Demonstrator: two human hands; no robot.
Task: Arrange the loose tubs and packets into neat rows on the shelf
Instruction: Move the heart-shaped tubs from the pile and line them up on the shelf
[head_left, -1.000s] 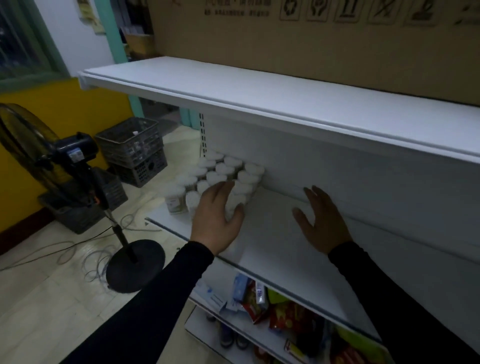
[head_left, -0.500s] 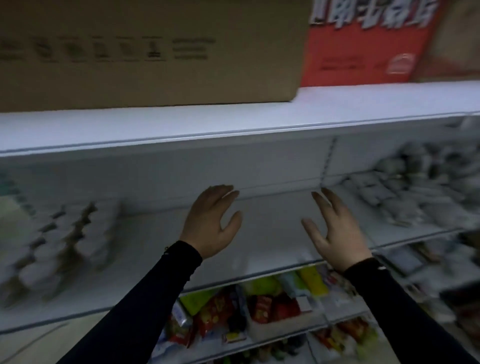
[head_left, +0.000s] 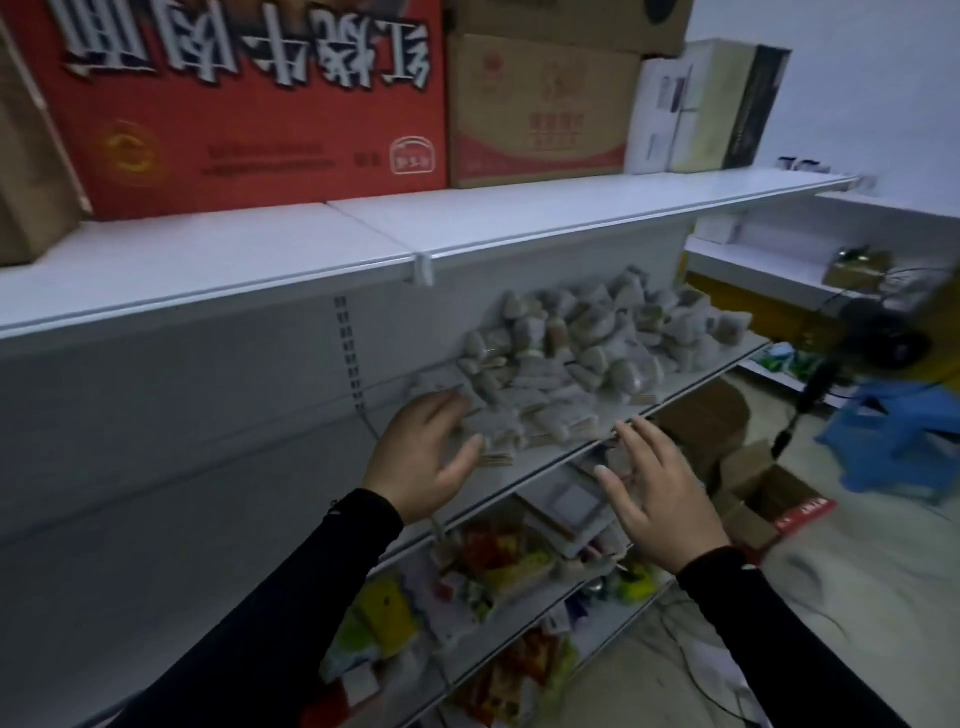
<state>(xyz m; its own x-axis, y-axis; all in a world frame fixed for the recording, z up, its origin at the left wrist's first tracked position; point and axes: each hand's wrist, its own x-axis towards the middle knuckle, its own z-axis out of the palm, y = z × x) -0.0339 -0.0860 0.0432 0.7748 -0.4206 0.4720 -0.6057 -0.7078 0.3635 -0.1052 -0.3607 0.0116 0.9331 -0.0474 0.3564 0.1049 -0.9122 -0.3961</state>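
A loose heap of pale packets lies on the white middle shelf, piled against the back wall and spreading to the right end. My left hand hovers open, fingers spread, at the heap's near left corner; whether it touches the packets is unclear. My right hand is open too, held in front of the shelf's front edge, to the right of the left hand. Neither hand holds anything. The white tubs are out of view.
A red carton and brown cartons stand on the top shelf. Colourful snack packs fill the lower shelves. A standing fan, a blue stool and open cardboard boxes are on the floor at right.
The view has swung right, from the rows of white tubs to the heap of packets. Both open hands have moved along the shelf with it, the left one leaving the tubs.
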